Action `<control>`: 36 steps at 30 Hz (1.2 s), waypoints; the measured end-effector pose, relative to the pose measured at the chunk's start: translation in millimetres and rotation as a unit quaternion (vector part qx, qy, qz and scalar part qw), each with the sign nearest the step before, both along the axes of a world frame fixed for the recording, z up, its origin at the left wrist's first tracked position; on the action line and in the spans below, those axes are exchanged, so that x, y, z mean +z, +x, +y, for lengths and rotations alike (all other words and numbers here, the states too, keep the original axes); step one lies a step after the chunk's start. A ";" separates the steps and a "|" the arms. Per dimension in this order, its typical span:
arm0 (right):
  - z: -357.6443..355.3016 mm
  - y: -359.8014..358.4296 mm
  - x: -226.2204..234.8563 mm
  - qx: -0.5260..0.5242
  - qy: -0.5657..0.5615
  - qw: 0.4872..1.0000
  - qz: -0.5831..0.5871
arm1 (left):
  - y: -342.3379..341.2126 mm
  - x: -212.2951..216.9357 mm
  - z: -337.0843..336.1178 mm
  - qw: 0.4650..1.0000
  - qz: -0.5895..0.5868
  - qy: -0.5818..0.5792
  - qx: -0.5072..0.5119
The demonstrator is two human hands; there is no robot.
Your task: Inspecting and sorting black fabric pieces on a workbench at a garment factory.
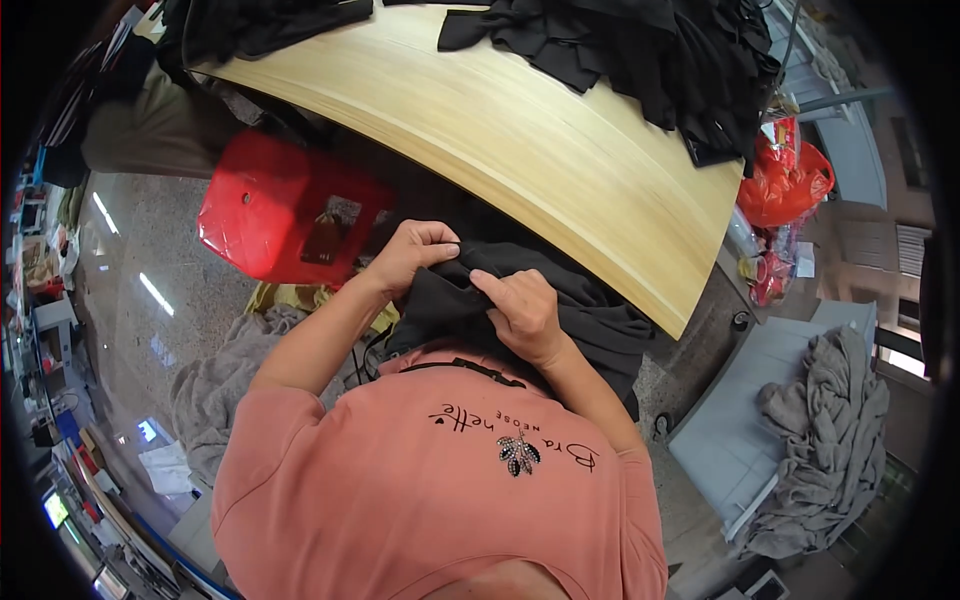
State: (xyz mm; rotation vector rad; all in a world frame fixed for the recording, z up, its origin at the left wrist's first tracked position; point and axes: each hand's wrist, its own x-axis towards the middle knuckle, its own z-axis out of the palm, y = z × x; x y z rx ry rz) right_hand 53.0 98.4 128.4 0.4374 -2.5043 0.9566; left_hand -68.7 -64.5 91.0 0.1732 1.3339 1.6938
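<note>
A dark grey-black cloth lies bunched across my lap, by the near edge of the table. I cannot make out what kind of garment it is. My left hand pinches a folded edge of it between thumb and fingers. Just to the right, my right hand grips the same cloth, with the index finger stretched along the fold. Both hands are close together, and part of the cloth is hidden beneath them.
Beyond my hands is a light wooden table with black garments heaped on it. A red plastic stool stands at left, near another person's leg. Grey cloth lies below it. At right are a red bag and a grey cloth pile.
</note>
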 end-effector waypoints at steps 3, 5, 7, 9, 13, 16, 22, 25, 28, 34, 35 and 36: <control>-2.2 1.3 4.5 -0.011 -0.004 0.999 0.035 | -0.2 9.5 -1.3 1.000 0.015 -0.013 -0.025; -3.8 -1.5 7.6 0.001 0.009 0.997 0.078 | 4.9 15.1 -0.1 0.999 0.031 -0.024 -0.039; -6.3 -1.7 10.6 0.020 0.035 0.993 0.107 | 7.6 15.9 -1.6 0.997 0.047 -0.027 -0.059; -7.6 3.2 9.8 0.017 0.040 0.994 0.103 | 10.1 16.4 1.0 0.995 0.060 -0.026 -0.076; -7.2 5.1 13.9 0.059 0.082 0.993 0.069 | 13.3 2.6 -0.8 0.993 0.045 0.003 -0.109; -7.3 8.1 12.4 0.090 0.124 0.988 0.028 | 14.4 8.5 3.5 0.987 0.075 0.018 -0.142; -6.5 10.6 13.5 0.068 0.095 0.988 0.102 | 24.0 7.6 18.0 0.952 0.163 0.032 -0.257; -11.6 7.7 15.6 0.061 0.097 0.989 0.093 | 20.9 10.3 11.1 0.949 0.148 0.058 -0.273; -10.6 8.5 11.0 0.042 0.086 0.992 0.079 | 24.3 5.6 11.0 0.961 0.074 0.041 -0.263; -15.4 16.7 3.6 0.016 0.060 0.997 0.045 | 26.9 -3.3 6.2 0.976 0.000 0.048 -0.213; -15.5 18.0 3.0 0.012 0.059 0.998 0.032 | 27.3 -3.1 5.7 0.976 0.000 0.048 -0.212; -16.0 18.7 4.0 0.013 0.060 0.998 0.033 | 27.6 -2.1 5.0 0.975 0.004 0.052 -0.216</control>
